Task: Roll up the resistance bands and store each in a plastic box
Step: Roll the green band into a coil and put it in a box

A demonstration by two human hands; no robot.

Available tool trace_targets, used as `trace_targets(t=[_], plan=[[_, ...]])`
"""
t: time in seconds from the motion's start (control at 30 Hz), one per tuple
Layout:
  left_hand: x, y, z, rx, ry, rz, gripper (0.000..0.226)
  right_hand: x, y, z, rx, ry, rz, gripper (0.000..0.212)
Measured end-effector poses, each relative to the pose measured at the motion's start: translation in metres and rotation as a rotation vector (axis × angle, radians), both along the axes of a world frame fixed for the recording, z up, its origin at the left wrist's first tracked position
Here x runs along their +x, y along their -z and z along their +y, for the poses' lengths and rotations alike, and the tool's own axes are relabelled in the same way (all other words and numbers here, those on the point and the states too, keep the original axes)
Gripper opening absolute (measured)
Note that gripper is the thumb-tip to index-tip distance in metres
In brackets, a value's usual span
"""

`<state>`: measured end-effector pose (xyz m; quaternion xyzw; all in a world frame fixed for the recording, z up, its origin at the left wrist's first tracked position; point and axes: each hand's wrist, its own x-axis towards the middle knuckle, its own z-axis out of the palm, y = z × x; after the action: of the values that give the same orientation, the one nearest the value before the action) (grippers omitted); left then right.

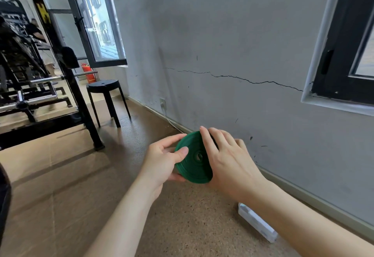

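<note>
Green band roll [193, 158]: gripped by left hand [162, 160] and right hand [226, 157]; box [257, 221] at five o'clock. Risk: loosened fingers, coil springs open.

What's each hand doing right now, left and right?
Left hand: closed on the rolled green resistance band, thumb on its face, fingers behind.
Right hand: closed on the same roll, fingers over its top edge.
</note>
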<state>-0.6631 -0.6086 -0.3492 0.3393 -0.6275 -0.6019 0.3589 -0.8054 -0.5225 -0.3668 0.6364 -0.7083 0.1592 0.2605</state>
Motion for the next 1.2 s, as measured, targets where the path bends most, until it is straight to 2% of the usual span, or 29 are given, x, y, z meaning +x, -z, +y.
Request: trace_targets(t=[0.13,0.2,0.3,0.4,0.47,0.53,0.7,0.77,0.83,0.93,1.07,1.2], plan=[[-0.002,-0.003,0.005,-0.111,0.127,-0.092,0.029,-0.005,-0.004,0.005,0.071,0.030,-0.018,0.126],[-0.009,-0.002,0.008,-0.147,0.162,-0.115,0.034,-0.007,-0.013,0.012,0.172,0.015,-0.034,0.132],[-0.029,0.008,0.014,-0.092,0.197,-0.129,0.037,-0.025,-0.021,0.029,0.370,0.040,-0.027,0.123],[-0.064,0.026,0.022,-0.087,0.248,-0.185,0.035,-0.055,-0.008,0.045,0.400,0.074,-0.074,0.099],[-0.092,0.042,0.029,-0.058,0.310,-0.226,0.035,-0.078,0.011,0.055,0.415,0.106,-0.199,0.086],[-0.118,0.066,0.038,-0.021,0.394,-0.296,0.036,-0.103,0.038,0.069,0.462,0.135,-0.337,0.084],[-0.174,0.152,0.055,-0.010,0.597,-0.462,0.032,-0.151,0.123,0.105,0.546,0.218,-0.609,0.107],[-0.193,0.189,0.057,0.034,0.651,-0.536,0.043,-0.165,0.162,0.113,0.575,0.268,-0.677,0.113],[-0.211,0.226,0.055,0.080,0.662,-0.633,0.057,-0.180,0.199,0.119,0.602,0.322,-0.773,0.114],[-0.234,0.278,0.044,-0.042,0.648,-0.800,0.055,-0.202,0.251,0.125,0.597,0.413,-1.000,0.111],[-0.261,0.340,0.012,-0.241,0.610,-1.026,0.061,-0.229,0.313,0.124,0.380,0.542,-1.454,0.115],[-0.294,0.393,-0.030,-0.336,0.540,-1.126,0.071,-0.245,0.350,0.103,0.130,0.600,-1.848,0.098]])
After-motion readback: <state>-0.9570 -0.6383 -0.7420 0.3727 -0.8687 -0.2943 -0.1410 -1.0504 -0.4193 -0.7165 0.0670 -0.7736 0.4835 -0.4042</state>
